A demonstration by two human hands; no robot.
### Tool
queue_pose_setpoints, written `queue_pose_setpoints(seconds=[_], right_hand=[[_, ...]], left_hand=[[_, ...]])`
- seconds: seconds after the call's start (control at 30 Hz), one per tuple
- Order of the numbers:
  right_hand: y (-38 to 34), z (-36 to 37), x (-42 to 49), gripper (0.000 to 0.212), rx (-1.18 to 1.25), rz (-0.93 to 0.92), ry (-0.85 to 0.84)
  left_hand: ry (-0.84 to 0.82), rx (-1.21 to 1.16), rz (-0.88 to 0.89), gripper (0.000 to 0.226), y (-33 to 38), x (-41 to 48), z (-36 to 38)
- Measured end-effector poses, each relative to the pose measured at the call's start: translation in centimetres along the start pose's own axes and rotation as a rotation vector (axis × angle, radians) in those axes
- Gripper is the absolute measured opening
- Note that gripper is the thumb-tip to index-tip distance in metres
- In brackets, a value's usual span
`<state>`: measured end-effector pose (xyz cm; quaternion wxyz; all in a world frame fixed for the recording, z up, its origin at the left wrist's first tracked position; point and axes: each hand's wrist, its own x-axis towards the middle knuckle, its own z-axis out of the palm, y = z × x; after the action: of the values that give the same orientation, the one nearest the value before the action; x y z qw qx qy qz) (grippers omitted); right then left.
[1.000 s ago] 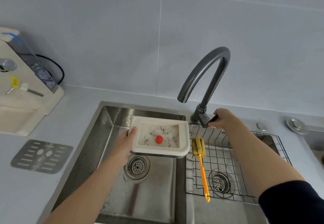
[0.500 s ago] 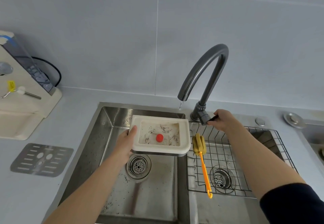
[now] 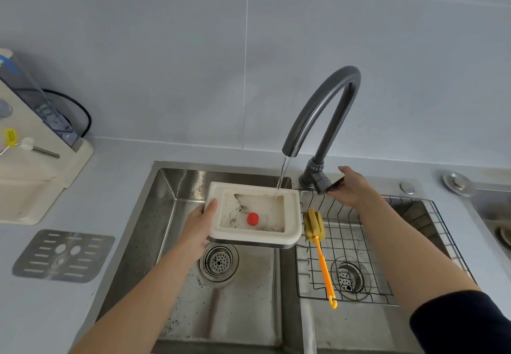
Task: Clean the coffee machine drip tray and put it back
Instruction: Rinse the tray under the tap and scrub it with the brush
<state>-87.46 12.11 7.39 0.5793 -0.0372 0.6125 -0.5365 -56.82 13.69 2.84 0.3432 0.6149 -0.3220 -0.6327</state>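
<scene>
Tray point(image 3: 255, 238) over the left basin, at 9 o'clock of the brush point(image 3: 313, 225), water hitting its far corner. Left hand point(image 3: 197, 225) clamps its left rim, thumb on top. Right hand point(image 3: 352, 187) closed on the tap lever point(image 3: 333, 184). Likely stiff light plastic, slippery wet, heavier as it fills; grip both rims.

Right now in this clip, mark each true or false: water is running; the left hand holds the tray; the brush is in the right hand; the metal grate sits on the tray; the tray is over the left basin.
1. Water runs from the faucet into the tray: true.
2. The left hand holds the tray: true.
3. The right hand holds the brush: false, it is on the faucet handle; the brush lies on the wire rack.
4. The grate sits on the tray: false, it lies on the counter.
5. The tray is over the left basin: true.
</scene>
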Motion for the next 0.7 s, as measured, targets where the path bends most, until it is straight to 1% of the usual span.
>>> queue_pose_setpoints(seconds=[0.07,0.1,0.13,0.17,0.2,0.23,0.27,0.3,0.37,0.5,0.57,0.63,0.7], right_hand=[[0.5,-0.1,-0.5,0.047,-0.016,-0.053,-0.008],[0.9,-0.3,-0.7,0.042,-0.066,-0.092,-0.004],[1.5,-0.7,-1.0,0.043,-0.16,-0.131,0.013],[2.3,-1.3,-1.3,0.043,-0.342,-0.169,0.035],[3.1,-2.0,-1.7,0.037,-0.592,-0.194,0.069],[4.2,-2.8,-2.1,0.029,-0.854,-0.237,0.064],[5.5,-3.5,-2.4,0.023,-1.033,-0.239,0.036],[6.9,-4.2,-2.7,0.022,-1.145,-0.199,0.004],[9.6,-5.1,-3.0,0.028,-1.269,-0.118,-0.002],[13.1,-6.0,-2.7,0.033,-1.524,-0.054,0.083],[14.2,-6.1,-2.7,0.026,-1.579,-0.036,0.099],[14.7,-5.9,-2.9,0.007,-1.599,-0.042,0.147],[14.5,-6.0,-3.0,0.018,-1.564,-0.063,0.199]], left_hand=[[-0.013,-0.011,0.002,0.025,-0.1,0.1,-0.1],[-0.019,-0.016,0.003,0.025,-0.2,0.2,-0.1],[-0.024,-0.019,0.003,0.024,-0.3,0.2,-0.1],[-0.028,-0.018,0.002,0.023,-0.4,0.3,-0.2],[-0.032,-0.014,0.0,0.023,-0.4,0.4,-0.2],[-0.037,-0.009,-0.001,0.023,-0.5,0.5,-0.3],[-0.04,-0.004,-0.001,0.024,-0.5,0.5,-0.3],[-0.04,0.003,0.001,0.024,-0.5,0.6,-0.3],[-0.037,0.015,0.006,0.022,-0.6,0.6,-0.2],[-0.052,0.025,0.013,0.02,-0.8,0.4,-0.3],[-0.053,0.015,0.012,0.016,-0.8,0.3,-0.4],[-0.057,0.024,0.016,0.014,-0.9,0.2,-0.6],[-0.059,0.037,0.016,0.014,-0.9,0.1,-0.9]])
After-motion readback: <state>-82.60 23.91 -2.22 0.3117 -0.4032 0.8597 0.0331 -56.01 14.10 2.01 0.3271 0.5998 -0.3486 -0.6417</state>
